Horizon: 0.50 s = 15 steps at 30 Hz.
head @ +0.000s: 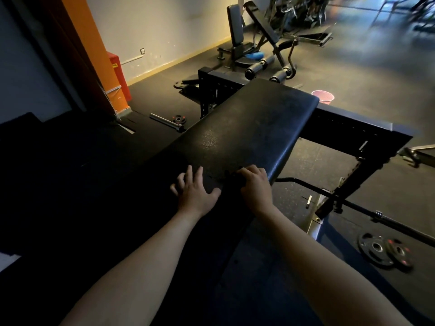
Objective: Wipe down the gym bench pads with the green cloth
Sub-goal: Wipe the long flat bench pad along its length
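Rests left hand (195,191) flat, fingers spread, on the black bench pad (247,128) at frame centre. Curls right hand (255,184) over a dark crumpled cloth (229,177) near the pad's right edge. Cannot tell its colour.

Gym, free-weights area. Up front, a long black padded bench (247,128) sits in a perforated steel frame (209,90). By the far wall there's an upright-back seat (235,24) and an incline bench (263,22) with foam leg rollers (260,65). Weight plates (376,250) lie on the floor at right. At left, a smaller plate (179,119) lies beside a barbell end (164,122). Another bar (386,216) runs across at right. Dark speckled rubber flooring (364,74) throughout. More machines (294,12) at the far back, blurred.
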Motion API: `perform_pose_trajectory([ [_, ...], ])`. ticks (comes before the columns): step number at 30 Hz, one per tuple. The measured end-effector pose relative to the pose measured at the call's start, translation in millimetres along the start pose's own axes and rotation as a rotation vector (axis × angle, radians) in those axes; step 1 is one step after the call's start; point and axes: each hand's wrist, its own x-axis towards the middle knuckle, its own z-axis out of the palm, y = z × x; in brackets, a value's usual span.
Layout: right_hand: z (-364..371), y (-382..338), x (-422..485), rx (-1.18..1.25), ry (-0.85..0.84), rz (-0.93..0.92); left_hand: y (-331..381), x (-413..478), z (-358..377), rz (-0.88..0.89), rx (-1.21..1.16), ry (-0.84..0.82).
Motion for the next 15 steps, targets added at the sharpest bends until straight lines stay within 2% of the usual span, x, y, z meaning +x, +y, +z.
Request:
perform_pose_trajectory([
  [4, -3, 3, -13, 0.023, 0.065, 0.12, -2, -3, -2, 0.029, -0.013, -0.012],
  [7, 3, -12, -4, 0.091, 0.067, 0.143, -4, 0, -2, 0.034, -0.013, -0.031],
  [12, 25, -56, 41, 0.271, -0.066, 0.041, -9, 3, 2, 0.078, -0.028, 0.005],
  [15, 32, -68, 50, 0.264, -0.188, -0.084, -11, 4, 5, 0.088, -0.04, 0.023],
])
